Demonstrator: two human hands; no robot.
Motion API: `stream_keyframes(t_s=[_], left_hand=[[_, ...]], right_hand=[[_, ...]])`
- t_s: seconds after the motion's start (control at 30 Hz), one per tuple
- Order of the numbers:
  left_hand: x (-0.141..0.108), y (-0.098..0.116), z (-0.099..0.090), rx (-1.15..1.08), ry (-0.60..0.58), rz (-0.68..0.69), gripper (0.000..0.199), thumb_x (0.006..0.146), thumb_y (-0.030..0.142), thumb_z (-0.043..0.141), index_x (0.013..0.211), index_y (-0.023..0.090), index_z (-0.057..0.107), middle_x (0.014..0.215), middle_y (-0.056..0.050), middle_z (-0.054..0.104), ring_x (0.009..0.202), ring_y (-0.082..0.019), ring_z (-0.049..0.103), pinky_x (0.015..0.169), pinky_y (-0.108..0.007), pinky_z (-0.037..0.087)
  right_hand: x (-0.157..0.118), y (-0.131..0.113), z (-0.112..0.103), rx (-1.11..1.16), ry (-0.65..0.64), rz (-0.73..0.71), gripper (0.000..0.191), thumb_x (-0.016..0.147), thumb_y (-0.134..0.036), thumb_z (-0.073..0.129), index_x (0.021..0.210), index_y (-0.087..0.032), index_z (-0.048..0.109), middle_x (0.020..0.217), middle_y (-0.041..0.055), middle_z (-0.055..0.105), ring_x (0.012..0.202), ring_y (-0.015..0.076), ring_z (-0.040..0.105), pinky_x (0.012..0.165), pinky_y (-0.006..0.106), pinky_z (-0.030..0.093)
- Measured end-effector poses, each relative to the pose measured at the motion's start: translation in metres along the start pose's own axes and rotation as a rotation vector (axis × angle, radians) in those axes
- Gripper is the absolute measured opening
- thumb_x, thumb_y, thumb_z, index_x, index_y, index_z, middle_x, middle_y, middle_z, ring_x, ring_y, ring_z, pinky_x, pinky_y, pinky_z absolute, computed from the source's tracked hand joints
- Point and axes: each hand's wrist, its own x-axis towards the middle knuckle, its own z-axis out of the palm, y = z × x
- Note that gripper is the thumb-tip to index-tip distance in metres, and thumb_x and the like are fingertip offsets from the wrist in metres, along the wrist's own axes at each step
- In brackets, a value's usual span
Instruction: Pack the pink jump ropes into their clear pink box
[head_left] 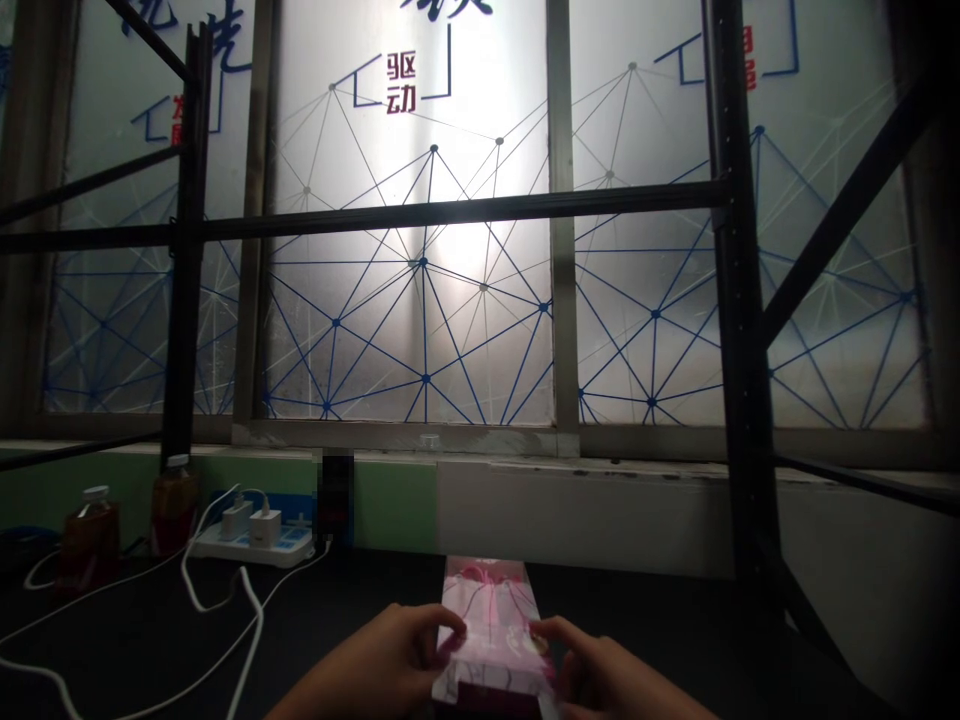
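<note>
A long pink and white box with thin dark and pink lines on its top lies on the black tabletop, pointing away from me. My left hand grips its left side, the index finger bent over the top edge. On the opposite side my right hand holds the box too, its index finger resting near the right edge. The near end of the box looks dark maroon and is partly cut off by the bottom of the view. Both thumbs are hard to make out.
At the left, a white power strip carries two chargers, with white cables trailing over the table. Two capped bottles of reddish-brown drink stand beyond them. A black rack post rises at the right, before frosted windows.
</note>
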Motion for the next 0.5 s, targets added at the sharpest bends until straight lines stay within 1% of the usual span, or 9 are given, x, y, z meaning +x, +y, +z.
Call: stream_keyframes(t_s=[0.1,0.13,0.2,0.3,0.37,0.43,0.5], left_hand=[[0.004,-0.009,-0.003,-0.097,-0.048,-0.026,0.056,0.074,0.033,0.076,0.128,0.019,0.067,0.085,0.001,0.067,0.065,-0.017,0.066,0.054,-0.02,0.044],[0.004,-0.01,-0.003,-0.121,-0.061,-0.035,0.058,0.073,0.032,0.076,0.129,0.019,0.067,0.084,0.001,0.068,0.064,-0.017,0.066,0.054,-0.02,0.045],[0.005,-0.009,-0.001,-0.128,-0.059,-0.035,0.056,0.074,0.031,0.074,0.128,0.019,0.068,0.081,0.001,0.068,0.063,-0.017,0.065,0.055,-0.021,0.045],[0.004,-0.003,0.002,0.02,0.037,-0.004,0.042,0.08,0.03,0.072,0.12,0.021,0.073,0.077,0.002,0.066,0.067,-0.017,0.063,0.059,-0.022,0.043],[0.004,0.002,0.004,0.158,0.105,0.032,0.033,0.082,0.027,0.072,0.115,0.024,0.075,0.08,0.002,0.065,0.072,-0.017,0.061,0.064,-0.023,0.042],[0.003,0.004,0.004,0.262,0.148,0.086,0.029,0.082,0.024,0.073,0.11,0.027,0.077,0.092,0.0,0.065,0.08,-0.018,0.061,0.07,-0.024,0.043],[0.003,0.005,0.004,0.315,0.174,0.141,0.027,0.082,0.021,0.074,0.108,0.027,0.076,0.108,-0.002,0.064,0.089,-0.019,0.062,0.077,-0.025,0.045]], right_hand=[[0.001,0.001,-0.001,-0.106,0.09,0.009,0.049,0.082,-0.02,0.064,0.131,-0.02,0.062,0.093,0.0053,0.076,0.079,0.0217,0.071,0.069,0.026,0.05],[0.003,0.002,0.0,-0.143,0.121,0.005,0.047,0.082,-0.018,0.065,0.129,-0.021,0.064,0.094,0.0051,0.076,0.081,0.022,0.071,0.071,0.027,0.049],[0.007,0.005,0.002,-0.195,0.158,-0.006,0.044,0.08,-0.015,0.067,0.124,-0.021,0.067,0.094,0.0044,0.077,0.082,0.022,0.071,0.072,0.027,0.049],[0.012,0.009,0.005,-0.243,0.198,-0.026,0.039,0.078,-0.013,0.069,0.116,-0.021,0.069,0.093,0.0031,0.076,0.083,0.0219,0.07,0.074,0.028,0.048],[0.015,0.011,0.006,-0.272,0.227,-0.059,0.038,0.077,-0.011,0.069,0.113,-0.022,0.069,0.098,0.0027,0.073,0.086,0.021,0.069,0.078,0.029,0.048],[0.016,0.011,0.007,-0.295,0.241,-0.12,0.034,0.076,-0.011,0.068,0.107,-0.023,0.068,0.105,0.0027,0.067,0.088,0.0195,0.068,0.081,0.028,0.049],[0.016,0.011,0.008,-0.301,0.239,-0.179,0.025,0.078,-0.011,0.064,0.1,-0.023,0.064,0.108,0.003,0.061,0.086,0.0177,0.066,0.078,0.026,0.049]])
